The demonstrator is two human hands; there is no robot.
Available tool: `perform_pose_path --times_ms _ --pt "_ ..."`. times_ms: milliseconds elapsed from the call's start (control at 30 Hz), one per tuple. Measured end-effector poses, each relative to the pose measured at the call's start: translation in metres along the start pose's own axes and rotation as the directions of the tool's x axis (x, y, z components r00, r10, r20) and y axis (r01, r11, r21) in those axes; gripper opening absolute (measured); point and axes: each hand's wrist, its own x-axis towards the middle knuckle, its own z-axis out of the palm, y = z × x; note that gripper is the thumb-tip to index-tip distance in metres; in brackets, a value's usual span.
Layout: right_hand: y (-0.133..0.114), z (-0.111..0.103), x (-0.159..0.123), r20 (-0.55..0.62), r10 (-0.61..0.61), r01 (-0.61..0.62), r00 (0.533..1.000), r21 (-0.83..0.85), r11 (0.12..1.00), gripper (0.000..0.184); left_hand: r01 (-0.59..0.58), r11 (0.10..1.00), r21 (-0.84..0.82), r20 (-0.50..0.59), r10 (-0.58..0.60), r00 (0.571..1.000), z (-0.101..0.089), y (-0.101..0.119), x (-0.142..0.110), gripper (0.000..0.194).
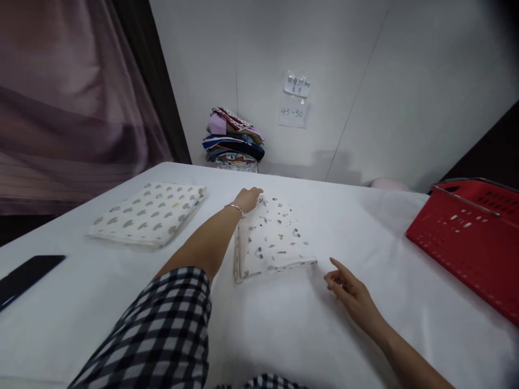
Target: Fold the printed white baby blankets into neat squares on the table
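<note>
A folded white cloth (273, 237) with a small print of rainbows and leaves lies on the white table in front of me. My left hand (248, 200) reaches to its far left corner, fingers bent together at the fabric there; the fingertips are partly hidden. To the right of the cloth's near right corner, my right hand (352, 294) hovers with fingers apart and nothing in it. Left of my left arm rests another folded white cloth (150, 213), printed with grey cloud-like shapes.
A red plastic basket (466, 237) with a metal handle stands at the table's right side. At the left edge lies a dark flat phone-like object (30, 275). Beyond the far edge is a stack of folded fabrics (235, 140), and paper signs (294, 113) hang on the wall.
</note>
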Motion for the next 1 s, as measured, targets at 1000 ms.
perform_pose_path --times_ms 1000 --pt "-0.026 0.051 0.078 0.161 0.21 -0.132 0.964 -0.397 0.908 0.085 -0.276 0.95 0.145 -0.135 0.295 0.946 0.023 0.018 -0.203 0.037"
